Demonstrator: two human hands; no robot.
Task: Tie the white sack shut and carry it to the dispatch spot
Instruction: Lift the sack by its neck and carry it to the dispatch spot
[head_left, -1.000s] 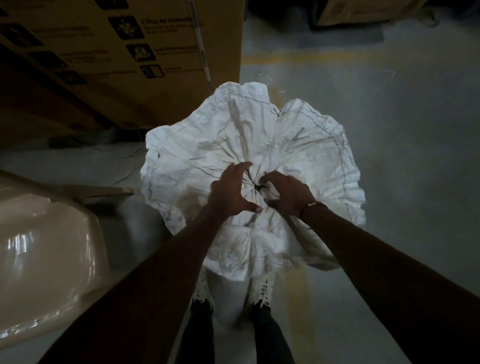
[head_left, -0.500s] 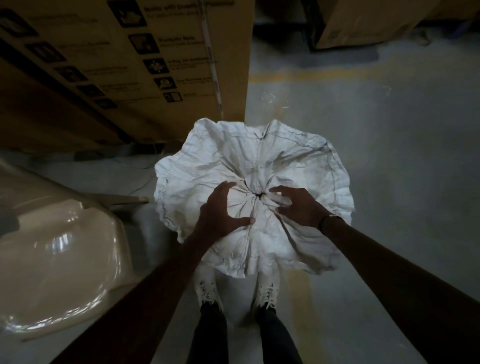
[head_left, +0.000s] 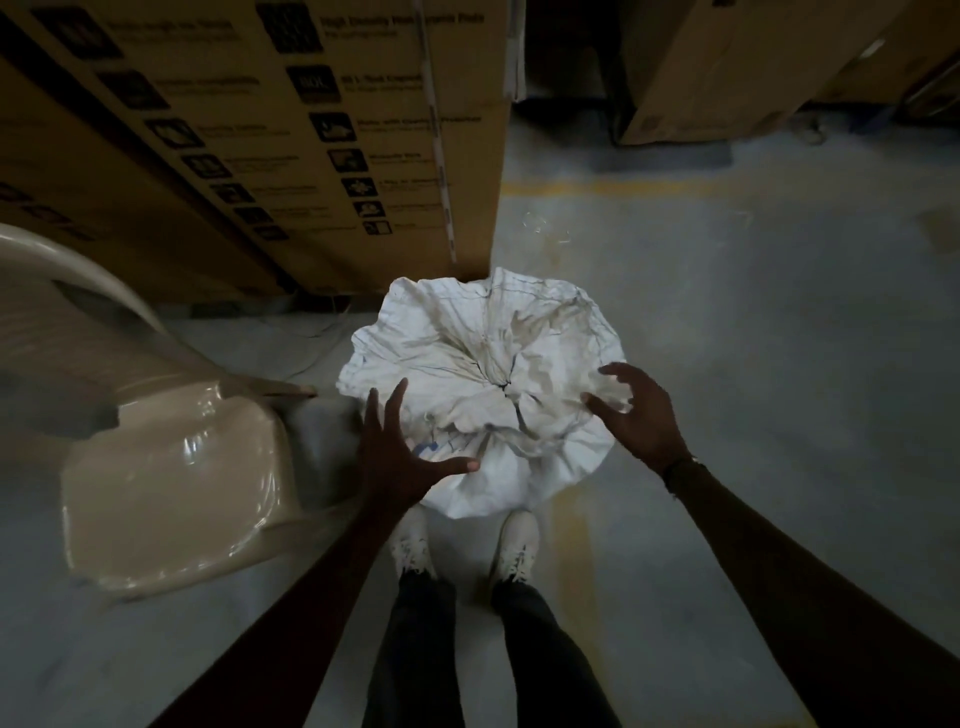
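We see the white sack (head_left: 483, 384) on the floor, gathered at its centre; our left hand (head_left: 397, 457) and right hand (head_left: 636, 415) flank it, fingers spread, gripping nothing.

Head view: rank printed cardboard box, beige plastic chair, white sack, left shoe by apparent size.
1. printed cardboard box, cropped by the frame.
2. beige plastic chair.
3. white sack; the chair sits nearer the camera, so 2 and 3 are unsure.
4. left shoe.
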